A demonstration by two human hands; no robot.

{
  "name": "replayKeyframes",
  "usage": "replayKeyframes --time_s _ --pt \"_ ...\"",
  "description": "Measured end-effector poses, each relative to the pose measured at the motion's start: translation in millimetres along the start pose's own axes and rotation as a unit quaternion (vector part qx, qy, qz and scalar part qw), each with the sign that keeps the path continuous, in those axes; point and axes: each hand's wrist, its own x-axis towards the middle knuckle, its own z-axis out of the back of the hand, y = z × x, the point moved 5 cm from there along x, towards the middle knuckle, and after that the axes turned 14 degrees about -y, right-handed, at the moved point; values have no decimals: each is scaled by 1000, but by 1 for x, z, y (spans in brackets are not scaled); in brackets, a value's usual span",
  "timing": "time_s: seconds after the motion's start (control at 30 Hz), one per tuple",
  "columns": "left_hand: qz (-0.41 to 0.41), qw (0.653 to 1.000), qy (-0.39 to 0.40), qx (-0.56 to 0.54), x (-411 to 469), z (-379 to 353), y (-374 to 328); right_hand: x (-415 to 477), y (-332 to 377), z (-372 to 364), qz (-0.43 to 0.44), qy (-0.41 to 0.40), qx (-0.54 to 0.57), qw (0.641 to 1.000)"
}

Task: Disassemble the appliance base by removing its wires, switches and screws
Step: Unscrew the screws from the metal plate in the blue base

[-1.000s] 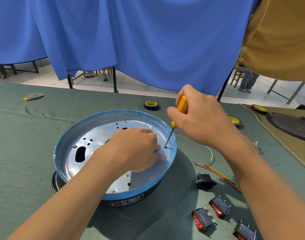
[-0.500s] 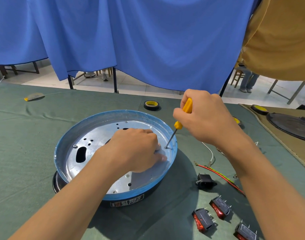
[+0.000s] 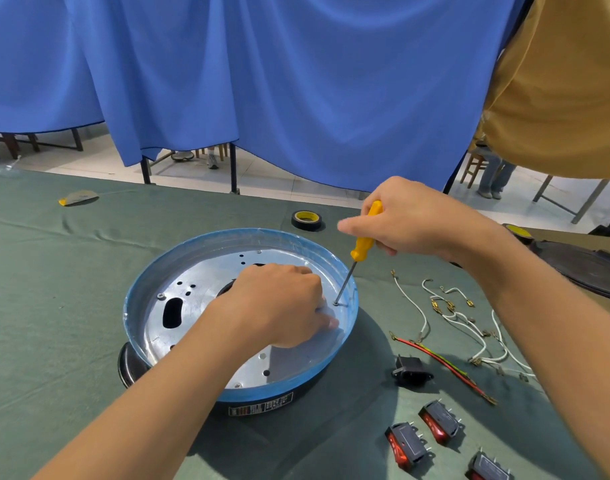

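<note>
Base [image 3: 151, 282] of the appliance sits on the green cloth [image 3: 54, 306], a round blue-rimmed pan with a silver metal plate [image 3: 199, 271] inside it. The left hand [image 3: 279, 303] lies in the pan with knuckles up and fingers curled down onto the plate; whether it holds anything I cannot tell. The right hand [image 3: 411, 220] grips a yellow screwdriver [image 3: 362, 244], its tip set on a screw [image 3: 335, 303] near the pan's right wall. Outside the pan, to its right, lie white wires [image 3: 470, 320], a black socket [image 3: 411, 370] and red-faced switches [image 3: 405, 445].
</note>
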Motion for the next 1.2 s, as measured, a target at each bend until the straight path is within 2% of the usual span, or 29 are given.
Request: replayKeyframes --time_s 0.2,0.37,0.63,0.8,0.9,1.03,1.2 --pt "5 1000 -3 -2 1 0 0 -4 10 2 44 90 29 995" --pt "11 1000 -8 -3 1 -1 1 6 6 2 37 19 -73 996" --pt "7 1000 -8 4 1 -1 0 0 9 4 63 118 19 991" --pt "9 1000 -9 4 1 -1 0 6 8 6 42 69 -128 989" --pt "8 1000 -8 4 1 -1 0 7 11 5 69 56 -116 989" --pt "5 1000 -5 8 1 -2 -1 1 18 8 107 86 -73 988" --pt "4 1000 -8 4 1 -2 -2 3 19 6 98 85 -161 978"
